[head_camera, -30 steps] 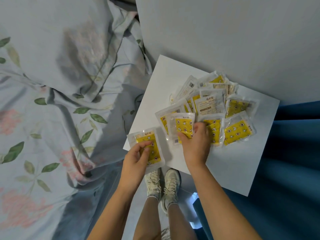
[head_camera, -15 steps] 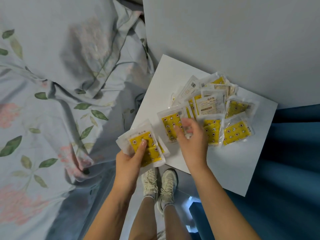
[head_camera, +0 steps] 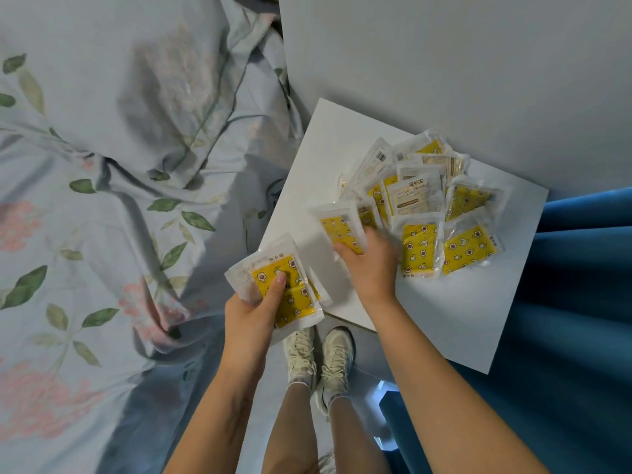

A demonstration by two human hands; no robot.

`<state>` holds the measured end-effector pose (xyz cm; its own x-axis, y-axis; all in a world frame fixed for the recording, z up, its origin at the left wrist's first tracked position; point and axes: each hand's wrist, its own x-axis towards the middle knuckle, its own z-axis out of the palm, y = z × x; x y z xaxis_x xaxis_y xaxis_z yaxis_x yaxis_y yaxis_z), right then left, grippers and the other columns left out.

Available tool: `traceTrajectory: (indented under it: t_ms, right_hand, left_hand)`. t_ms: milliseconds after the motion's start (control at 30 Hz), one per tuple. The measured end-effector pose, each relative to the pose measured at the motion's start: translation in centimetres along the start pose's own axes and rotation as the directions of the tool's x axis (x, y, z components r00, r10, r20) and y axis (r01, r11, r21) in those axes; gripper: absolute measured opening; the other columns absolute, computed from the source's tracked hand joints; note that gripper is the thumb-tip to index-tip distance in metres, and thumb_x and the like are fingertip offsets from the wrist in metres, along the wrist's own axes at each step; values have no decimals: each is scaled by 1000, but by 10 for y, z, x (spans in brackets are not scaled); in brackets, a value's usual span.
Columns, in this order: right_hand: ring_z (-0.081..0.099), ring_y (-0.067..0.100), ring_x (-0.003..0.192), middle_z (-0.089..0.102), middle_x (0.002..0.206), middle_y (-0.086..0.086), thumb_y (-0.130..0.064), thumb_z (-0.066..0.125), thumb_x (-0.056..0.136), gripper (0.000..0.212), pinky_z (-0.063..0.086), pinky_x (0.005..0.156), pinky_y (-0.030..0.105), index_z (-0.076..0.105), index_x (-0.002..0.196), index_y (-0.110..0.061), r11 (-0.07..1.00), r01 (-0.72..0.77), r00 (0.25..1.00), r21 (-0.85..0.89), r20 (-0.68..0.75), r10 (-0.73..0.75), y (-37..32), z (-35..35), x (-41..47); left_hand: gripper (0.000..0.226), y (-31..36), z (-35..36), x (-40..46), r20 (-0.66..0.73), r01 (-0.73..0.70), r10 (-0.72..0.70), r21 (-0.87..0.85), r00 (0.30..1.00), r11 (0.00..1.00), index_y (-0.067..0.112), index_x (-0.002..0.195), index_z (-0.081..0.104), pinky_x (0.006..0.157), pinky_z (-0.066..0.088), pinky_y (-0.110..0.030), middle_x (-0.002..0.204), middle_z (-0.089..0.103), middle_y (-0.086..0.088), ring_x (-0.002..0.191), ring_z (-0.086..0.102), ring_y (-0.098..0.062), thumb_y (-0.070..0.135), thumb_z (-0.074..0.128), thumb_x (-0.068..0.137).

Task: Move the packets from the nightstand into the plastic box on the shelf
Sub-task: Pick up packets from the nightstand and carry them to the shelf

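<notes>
Several clear packets with yellow patterned inserts lie fanned out in a pile on the white nightstand. My left hand holds a small stack of packets at the nightstand's near left corner, thumb pressed on the top one. My right hand pinches one packet at the left edge of the pile and lifts its near end. The plastic box and shelf are out of view.
A bed with floral bedding lies to the left of the nightstand. A grey wall stands behind it and a blue curtain hangs on the right. My feet in white shoes stand below the nightstand's front corner.
My right hand passed one packet onto my left hand's stack, went back to the pile and took hold of another packet at its left edge.
</notes>
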<state>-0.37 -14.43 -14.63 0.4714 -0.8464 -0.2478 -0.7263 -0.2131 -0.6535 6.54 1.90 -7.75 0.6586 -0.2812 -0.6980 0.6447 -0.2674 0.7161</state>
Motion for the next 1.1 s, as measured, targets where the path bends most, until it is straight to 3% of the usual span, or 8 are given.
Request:
traceTrajectory:
  t_ms: [67,200,333,567,733,867,933,1100]
  right_hand:
    - [52,28,102,63,106,12,-25,86,68,38,39,86,29,67,92,-2,998,-27,995,-52,-100,22,4,-4,2]
    - [49,28,117,58,124,10,-32,83,71,57,43,100,34,64,119,-8,986,-81,996,-146,-52,75,5,-7,8]
    - [55,30,105,62,110,12,-40,82,71,56,50,85,41,63,114,-11,963,-56,998,-265,-52,44,-2,-6,9]
    - [57,29,92,57,108,12,-23,82,74,33,51,73,36,69,100,-7,966,105,991,-235,-58,-122,-8,-9,-1]
    - [55,19,89,61,108,16,-17,86,68,39,39,78,13,66,98,-4,980,14,973,200,-229,32,-9,-37,0]
    - [68,14,105,71,112,-4,-12,74,81,37,56,81,28,61,113,-26,499,-259,959,827,160,232,-16,-72,-10]
    - [67,14,109,71,116,-5,-17,69,81,43,57,78,28,58,121,-25,388,-348,937,853,309,163,-19,-86,-21]
    - [66,14,112,67,124,-7,-17,72,76,60,59,76,36,50,128,-37,445,-384,917,809,390,84,-39,-129,-52]
  left_hand:
    - [29,1,-1,1,7,10,-10,-13,1000,1000,20,99,73,65,57,-21,94,78,1,86,75,-15,39,67,78]
    - [23,3,-2,2,19,17,-17,-13,1000,1000,25,94,75,65,58,-20,93,78,3,86,75,-14,39,67,77]
    - [22,3,-3,2,-3,8,-8,-2,1000,1000,25,93,74,62,56,-18,90,78,6,83,75,-11,39,67,78]
    - [18,6,-7,0,-11,-6,6,15,1000,1000,24,95,73,59,55,-15,90,78,6,82,75,-9,35,66,83]
    - [25,4,-11,0,9,-31,32,-4,999,999,24,96,73,61,55,-16,92,78,6,84,75,-10,39,67,78]
    - [18,5,-15,-3,69,-44,41,37,997,998,19,105,69,72,60,-26,97,78,3,89,74,-15,13,68,88]
    - [26,9,-16,-10,142,-69,62,42,988,997,14,109,66,70,58,-21,97,78,2,89,75,-16,1,66,86]
    - [31,42,-19,-44,228,-151,141,29,964,988,10,106,69,66,56,-17,95,78,-1,84,75,-15,9,71,75]
